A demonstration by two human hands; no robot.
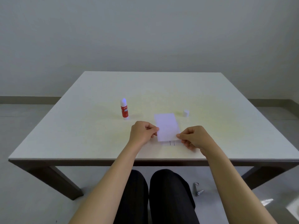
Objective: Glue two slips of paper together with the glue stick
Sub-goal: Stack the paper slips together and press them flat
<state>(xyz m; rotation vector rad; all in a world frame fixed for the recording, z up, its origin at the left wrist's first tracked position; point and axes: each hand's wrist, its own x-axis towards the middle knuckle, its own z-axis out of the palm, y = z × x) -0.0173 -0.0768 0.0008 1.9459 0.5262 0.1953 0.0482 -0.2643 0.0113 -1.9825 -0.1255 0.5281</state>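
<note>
A white slip of paper [166, 126] is held over the table between both hands. My left hand [142, 133] pinches its left edge and my right hand [194, 138] pinches its lower right corner. Just under its near edge a second slip [171, 143] with faint printed lines lies flat on the table, mostly covered by the held slip. The red and white glue stick [124, 109] stands upright and uncapped to the left, beyond my left hand. Its white cap [186, 113] sits to the right of the papers.
The pale table [97, 135] has its front edge just behind my forearms. My dark-trousered knees [153, 196] are below it. A small metal object [196, 189] lies on the floor at the right.
</note>
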